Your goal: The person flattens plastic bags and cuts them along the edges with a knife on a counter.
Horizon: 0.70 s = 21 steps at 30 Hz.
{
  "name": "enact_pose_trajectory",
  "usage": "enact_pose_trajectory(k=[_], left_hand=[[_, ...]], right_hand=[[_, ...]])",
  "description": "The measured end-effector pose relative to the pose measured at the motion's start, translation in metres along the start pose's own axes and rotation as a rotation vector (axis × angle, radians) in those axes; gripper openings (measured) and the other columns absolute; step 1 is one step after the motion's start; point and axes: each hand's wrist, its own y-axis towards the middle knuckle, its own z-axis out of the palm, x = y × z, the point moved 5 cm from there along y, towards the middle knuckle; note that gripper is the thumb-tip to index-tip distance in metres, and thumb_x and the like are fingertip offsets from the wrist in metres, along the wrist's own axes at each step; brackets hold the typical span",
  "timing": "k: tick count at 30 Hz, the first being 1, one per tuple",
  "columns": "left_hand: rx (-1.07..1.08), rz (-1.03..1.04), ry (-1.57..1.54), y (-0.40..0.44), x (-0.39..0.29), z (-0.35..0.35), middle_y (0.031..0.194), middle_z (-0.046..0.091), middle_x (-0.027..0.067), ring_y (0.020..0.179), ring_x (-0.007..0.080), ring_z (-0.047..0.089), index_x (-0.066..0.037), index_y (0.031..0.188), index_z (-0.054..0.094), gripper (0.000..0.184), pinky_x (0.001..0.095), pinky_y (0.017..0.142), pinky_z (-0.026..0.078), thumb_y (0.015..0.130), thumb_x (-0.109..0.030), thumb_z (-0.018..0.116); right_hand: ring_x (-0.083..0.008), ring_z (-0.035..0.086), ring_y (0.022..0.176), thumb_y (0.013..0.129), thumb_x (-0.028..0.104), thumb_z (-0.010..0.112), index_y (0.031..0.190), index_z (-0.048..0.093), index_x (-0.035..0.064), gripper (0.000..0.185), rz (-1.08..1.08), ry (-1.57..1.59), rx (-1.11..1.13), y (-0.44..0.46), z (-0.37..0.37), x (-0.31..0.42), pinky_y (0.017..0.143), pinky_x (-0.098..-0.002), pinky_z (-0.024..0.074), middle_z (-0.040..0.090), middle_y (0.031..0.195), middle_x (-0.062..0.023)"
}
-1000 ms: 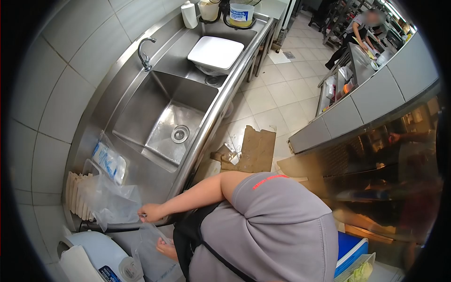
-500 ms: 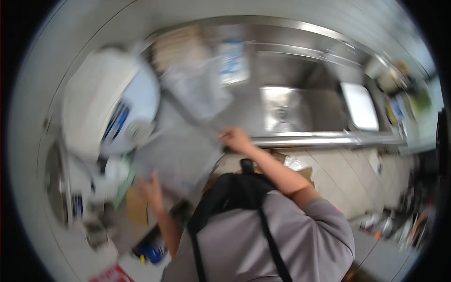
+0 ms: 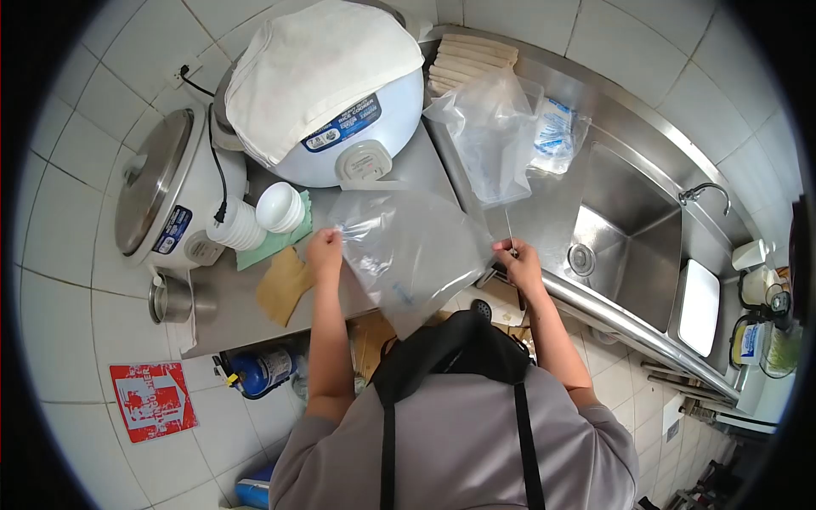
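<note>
A clear plastic bag [image 3: 412,246] is stretched in front of my body, above the edge of the steel counter. My left hand [image 3: 325,253] pinches its left edge. At the bag's right corner, my right hand [image 3: 519,259] is closed around a thin metal tool [image 3: 510,228] whose tip points away from me; its handle is mostly hidden in the fingers. Beyond the tool lies a stack of clear bags [image 3: 491,136], beside folded beige cloths [image 3: 470,61] and a blue-printed packet [image 3: 554,134].
A large rice cooker [image 3: 365,127] topped with a white cloth [image 3: 319,72] stands behind the bag. Left are another cooker [image 3: 183,195], white bowls [image 3: 279,207], a tan cloth [image 3: 285,286] and a metal pot [image 3: 172,301]. The sink [image 3: 625,234] is at right.
The view has swung left, from the sink toward the rice cookers. The loose bag has come up between my hands, and my left hand has moved from open beside it to pinching its edge.
</note>
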Motion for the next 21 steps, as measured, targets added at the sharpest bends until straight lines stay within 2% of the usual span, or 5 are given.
enact_pose_trajectory(k=[4, 7, 16, 18, 21], left_hand=[[-0.248, 0.363, -0.076, -0.065, -0.131, -0.086, 0.085, 0.057, 0.0077, 0.072, 0.0122, 0.056, 0.002, 0.095, 0.06, 0.016, 0.0239, 0.061, 0.045, 0.09, -0.013, 0.058], [-0.539, 0.62, 0.041, -0.091, -0.122, -0.122, 0.082, 0.056, 0.0091, 0.064, 0.0192, 0.053, -0.001, 0.092, 0.062, 0.01, 0.0297, 0.058, 0.045, 0.088, -0.009, 0.058], [-0.316, 0.147, 0.043, 0.006, 0.006, -0.093, 0.093, 0.058, 0.012, 0.075, 0.02, 0.056, 0.001, 0.105, 0.056, 0.023, 0.0308, 0.07, 0.047, 0.087, -0.013, 0.06], [-0.485, 0.282, 0.303, 0.0, 0.0, -0.1, 0.094, 0.057, 0.013, 0.078, 0.0245, 0.057, -0.001, 0.108, 0.057, 0.027, 0.0339, 0.071, 0.047, 0.085, -0.015, 0.062], [-0.469, 0.276, 0.3, -0.05, -0.087, -0.094, 0.094, 0.059, 0.0131, 0.082, 0.0282, 0.059, -0.004, 0.102, 0.059, 0.025, 0.037, 0.073, 0.047, 0.08, -0.014, 0.065]], right_hand=[[-0.0047, 0.042, 0.057, 0.083, 0.001, 0.058, 0.089, 0.064, 0.0007, 0.009, -0.444, 0.058, 0.001, -0.019, 0.005, 0.016, 0.052, -0.0208, 0.0334, 0.054, 0.078, 0.0009], [-0.0048, 0.041, 0.057, 0.082, 0.0, 0.058, 0.087, 0.064, 0.0004, 0.008, -0.591, 0.092, -0.001, -0.025, 0.016, 0.027, 0.051, -0.022, 0.0324, 0.051, 0.076, 0.0], [-0.033, 0.06, 0.07, 0.079, 0.01, 0.062, 0.085, 0.063, -0.0008, 0.013, -0.4, -0.199, -0.008, 0.029, 0.095, 0.031, 0.065, -0.0398, 0.0462, 0.062, 0.075, -0.0189], [-0.036, 0.062, 0.076, 0.078, 0.01, 0.061, 0.09, 0.06, 0.001, 0.016, -0.359, -0.256, 0.034, 0.026, 0.104, 0.039, 0.07, -0.0427, 0.0479, 0.063, 0.077, -0.0193], [-0.0367, 0.062, 0.077, 0.077, 0.01, 0.061, 0.097, 0.056, 0.0028, 0.022, -0.315, -0.343, 0.061, 0.019, 0.106, 0.044, 0.07, -0.044, 0.0484, 0.064, 0.077, -0.0187]])
